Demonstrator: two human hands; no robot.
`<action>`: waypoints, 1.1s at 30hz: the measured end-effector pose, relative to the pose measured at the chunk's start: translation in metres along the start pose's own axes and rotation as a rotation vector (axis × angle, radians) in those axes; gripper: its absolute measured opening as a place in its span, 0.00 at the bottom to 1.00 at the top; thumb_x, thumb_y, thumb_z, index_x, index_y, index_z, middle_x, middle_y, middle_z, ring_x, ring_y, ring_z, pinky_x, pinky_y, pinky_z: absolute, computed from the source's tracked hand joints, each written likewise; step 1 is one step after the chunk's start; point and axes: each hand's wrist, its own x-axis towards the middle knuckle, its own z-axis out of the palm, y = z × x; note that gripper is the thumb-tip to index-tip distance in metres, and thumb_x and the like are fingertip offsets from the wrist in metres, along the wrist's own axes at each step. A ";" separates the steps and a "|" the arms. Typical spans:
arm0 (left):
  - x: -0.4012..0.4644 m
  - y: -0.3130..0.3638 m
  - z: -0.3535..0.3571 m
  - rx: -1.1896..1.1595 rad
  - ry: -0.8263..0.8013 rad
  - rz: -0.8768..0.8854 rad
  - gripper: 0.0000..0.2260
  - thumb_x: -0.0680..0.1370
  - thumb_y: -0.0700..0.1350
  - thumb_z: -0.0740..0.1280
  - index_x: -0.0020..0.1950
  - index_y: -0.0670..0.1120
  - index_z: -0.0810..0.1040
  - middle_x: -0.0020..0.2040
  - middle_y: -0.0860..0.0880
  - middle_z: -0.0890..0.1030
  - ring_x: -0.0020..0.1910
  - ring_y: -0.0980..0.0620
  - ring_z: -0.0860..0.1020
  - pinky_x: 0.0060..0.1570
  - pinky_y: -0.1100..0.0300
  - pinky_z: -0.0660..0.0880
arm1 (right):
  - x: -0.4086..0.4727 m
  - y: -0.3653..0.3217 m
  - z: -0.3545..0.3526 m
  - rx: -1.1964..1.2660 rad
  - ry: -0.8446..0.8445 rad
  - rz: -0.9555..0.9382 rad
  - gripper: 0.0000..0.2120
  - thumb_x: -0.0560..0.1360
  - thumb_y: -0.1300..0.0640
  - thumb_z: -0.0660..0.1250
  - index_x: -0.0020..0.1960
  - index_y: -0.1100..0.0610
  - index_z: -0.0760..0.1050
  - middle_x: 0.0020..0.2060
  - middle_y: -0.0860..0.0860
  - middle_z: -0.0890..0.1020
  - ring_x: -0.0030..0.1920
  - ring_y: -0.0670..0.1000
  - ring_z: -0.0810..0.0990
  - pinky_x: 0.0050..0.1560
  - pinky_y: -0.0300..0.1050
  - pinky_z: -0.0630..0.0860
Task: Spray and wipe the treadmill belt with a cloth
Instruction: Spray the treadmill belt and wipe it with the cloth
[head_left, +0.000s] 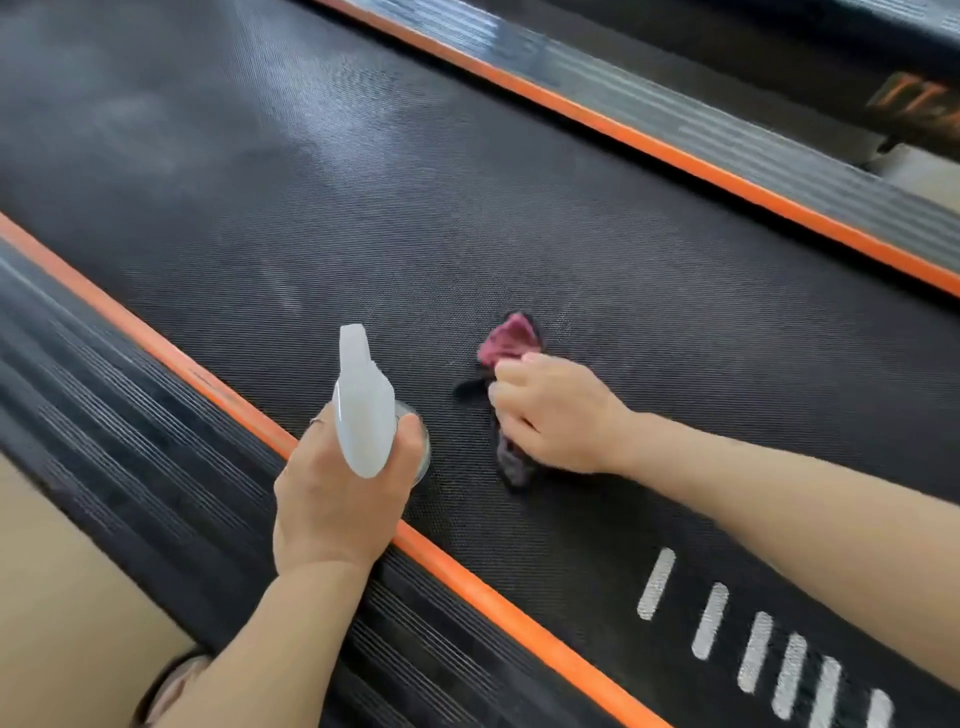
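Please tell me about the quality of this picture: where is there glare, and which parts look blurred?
Head view: soft glare sits on the treadmill belt at upper left and on the far side rail; the near side rail is streaked by motion blur; the left hand with the spray bottle and the right hand on the cloth are fairly sharp; straight edges bow slightly from the wide lens.

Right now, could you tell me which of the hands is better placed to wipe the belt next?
The right hand: it already grips the cloth against the belt, while the left hand holds the spray bottle.
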 end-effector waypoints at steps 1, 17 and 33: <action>0.000 0.000 0.000 -0.023 -0.021 0.010 0.28 0.72 0.68 0.58 0.54 0.46 0.80 0.41 0.51 0.74 0.41 0.42 0.74 0.44 0.48 0.75 | 0.026 0.004 0.002 0.002 0.050 0.102 0.10 0.79 0.53 0.58 0.41 0.55 0.70 0.41 0.50 0.74 0.40 0.55 0.72 0.41 0.55 0.74; -0.005 0.001 -0.017 -0.196 -0.113 -0.040 0.26 0.74 0.66 0.64 0.60 0.49 0.80 0.47 0.49 0.81 0.50 0.41 0.81 0.51 0.47 0.78 | -0.022 -0.005 -0.010 0.025 -0.085 0.246 0.30 0.81 0.42 0.54 0.80 0.52 0.57 0.77 0.53 0.62 0.78 0.54 0.58 0.77 0.52 0.58; 0.076 -0.053 -0.058 -0.171 0.071 0.054 0.37 0.71 0.72 0.62 0.72 0.49 0.77 0.59 0.49 0.84 0.58 0.46 0.83 0.64 0.47 0.78 | 0.256 -0.015 0.043 0.067 -0.050 0.119 0.25 0.84 0.55 0.53 0.79 0.61 0.58 0.79 0.57 0.59 0.79 0.54 0.55 0.79 0.49 0.49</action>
